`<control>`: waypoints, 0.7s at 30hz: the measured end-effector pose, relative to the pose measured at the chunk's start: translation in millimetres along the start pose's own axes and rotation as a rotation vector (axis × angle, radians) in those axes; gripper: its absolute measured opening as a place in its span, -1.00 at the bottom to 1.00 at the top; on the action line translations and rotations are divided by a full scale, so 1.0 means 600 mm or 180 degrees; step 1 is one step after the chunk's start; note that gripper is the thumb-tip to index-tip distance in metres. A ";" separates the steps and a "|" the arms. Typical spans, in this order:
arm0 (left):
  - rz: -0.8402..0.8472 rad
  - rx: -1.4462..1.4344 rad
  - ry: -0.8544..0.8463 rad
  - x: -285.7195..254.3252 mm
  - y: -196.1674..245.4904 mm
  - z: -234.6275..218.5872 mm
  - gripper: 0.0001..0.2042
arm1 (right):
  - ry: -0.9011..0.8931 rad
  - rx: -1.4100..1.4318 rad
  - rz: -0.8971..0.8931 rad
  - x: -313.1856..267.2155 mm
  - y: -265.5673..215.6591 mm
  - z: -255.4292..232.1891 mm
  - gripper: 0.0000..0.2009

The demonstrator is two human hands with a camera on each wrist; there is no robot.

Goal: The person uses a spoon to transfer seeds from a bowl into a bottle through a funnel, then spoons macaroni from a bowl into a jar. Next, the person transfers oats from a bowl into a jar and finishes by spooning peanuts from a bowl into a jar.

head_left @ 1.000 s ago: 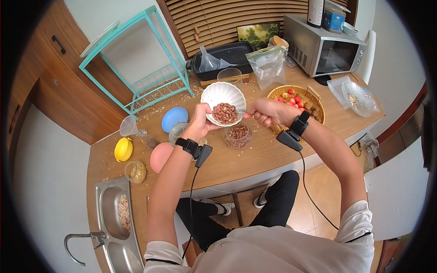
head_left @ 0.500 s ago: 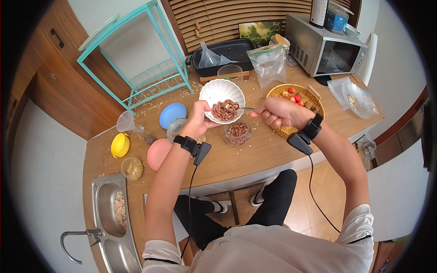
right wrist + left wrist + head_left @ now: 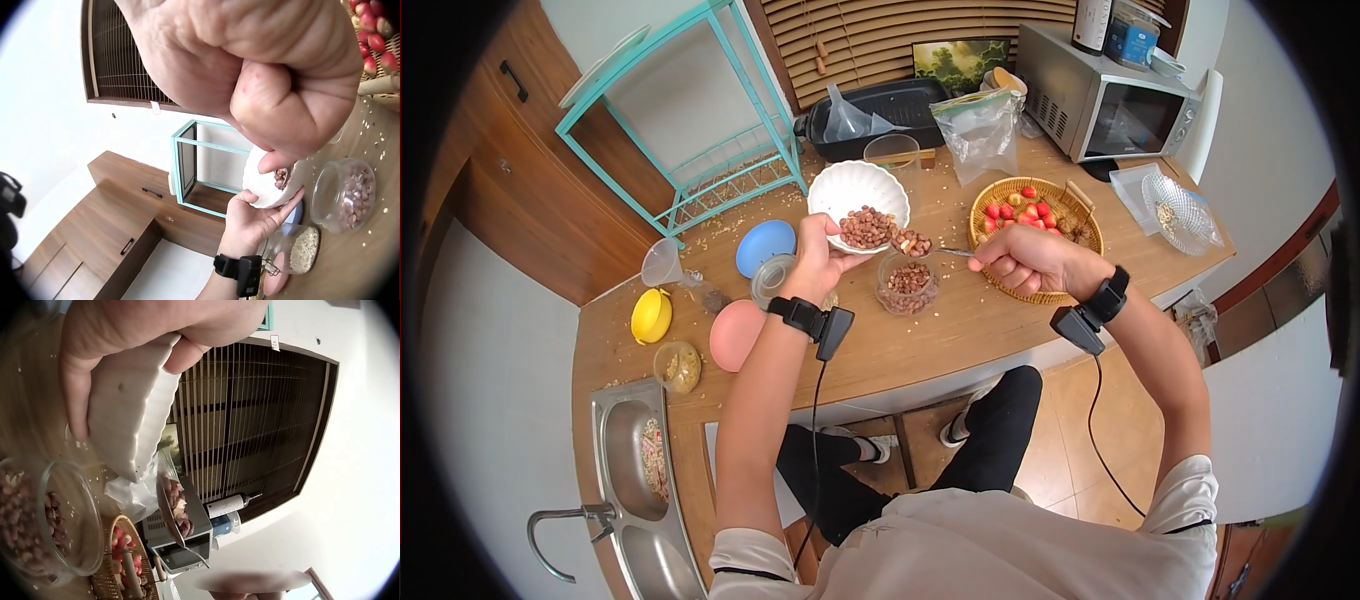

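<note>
My left hand grips the near-left rim of a white fluted bowl, thumb on the inside and fingers beneath. Reddish-brown peanuts lie in the bowl's near part; it tilts toward me. My right hand pinches the thin handle of a metal spoon, its other fingers curled. Heaped with peanuts, the spoon is just off the bowl's right rim, over a clear container. More peanuts fill that container, which stands on the counter below. In the right wrist view, the right hand hides the spoon.
A wicker basket of red fruit stands right of the container. Blue and pink bowls, a yellow bowl and a lidded jar are at left. Behind are a black pan, plastic bag and microwave.
The spoon has come out of the peanuts in the bowl, carrying a heap, and moved right to above the container. My right hand has drawn away from the bowl; the left still holds it.
</note>
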State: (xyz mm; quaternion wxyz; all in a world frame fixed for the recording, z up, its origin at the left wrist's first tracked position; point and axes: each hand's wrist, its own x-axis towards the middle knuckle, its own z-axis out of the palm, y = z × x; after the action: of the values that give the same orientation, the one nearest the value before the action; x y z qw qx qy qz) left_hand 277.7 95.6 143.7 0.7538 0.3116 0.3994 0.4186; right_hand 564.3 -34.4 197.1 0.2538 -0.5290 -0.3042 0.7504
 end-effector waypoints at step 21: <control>0.0124 -0.0187 0.0211 -0.029 0.020 0.015 -0.34 | 0.1016 -0.2820 -0.1485 0.078 0.080 0.014 -0.77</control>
State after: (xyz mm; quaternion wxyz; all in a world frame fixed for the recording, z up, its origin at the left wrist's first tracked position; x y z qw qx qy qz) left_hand 275.0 84.7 163.5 0.7406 0.2830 0.4056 0.4548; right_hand 539.2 -36.1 134.6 0.2093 -0.6116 -0.6597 0.3834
